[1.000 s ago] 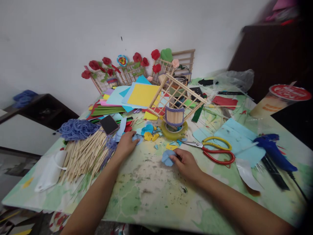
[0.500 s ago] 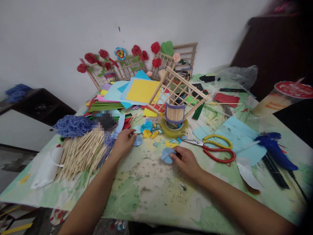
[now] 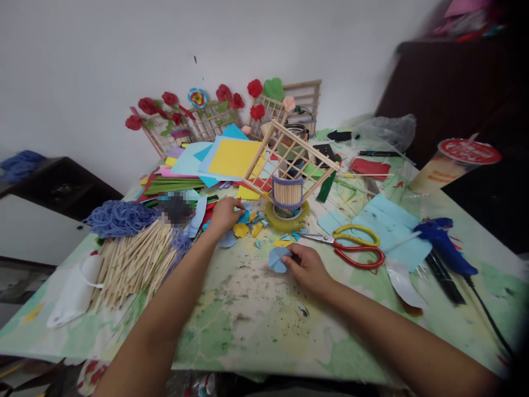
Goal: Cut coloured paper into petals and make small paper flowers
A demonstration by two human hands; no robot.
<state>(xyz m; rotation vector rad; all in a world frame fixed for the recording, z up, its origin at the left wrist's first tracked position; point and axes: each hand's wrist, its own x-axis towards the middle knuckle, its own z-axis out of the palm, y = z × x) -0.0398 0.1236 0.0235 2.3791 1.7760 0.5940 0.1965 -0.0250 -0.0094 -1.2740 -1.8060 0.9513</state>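
My right hand [image 3: 308, 267] pinches a light-blue paper flower [image 3: 278, 259] between thumb and fingers, just above the table's near middle. My left hand [image 3: 225, 215] reaches over the cut paper pieces with its fingers stretched out; their undersides are partly hidden. By its fingertips lies a brighter blue paper flower [image 3: 244, 216], partly covered by the hand. A yellow paper flower [image 3: 241, 230] sits just in front of it, and another light-blue paper piece [image 3: 227, 239] lies below the left hand. Scissors [image 3: 357, 246] with yellow and red handles rest beyond my right hand.
A wooden lattice [image 3: 295, 157] with a small stick basket leans on a tape roll [image 3: 287, 218]. Bundled sticks [image 3: 136, 264] and purple yarn [image 3: 119, 220] lie left. A blue glue gun [image 3: 448, 245] and a lidded cup [image 3: 454, 165] stand right. Colored paper [image 3: 233, 157] is stacked behind.
My left hand has moved forward and right, from the light-blue piece to the brighter blue flower. My right hand still holds its paper flower. The view has shifted slightly.
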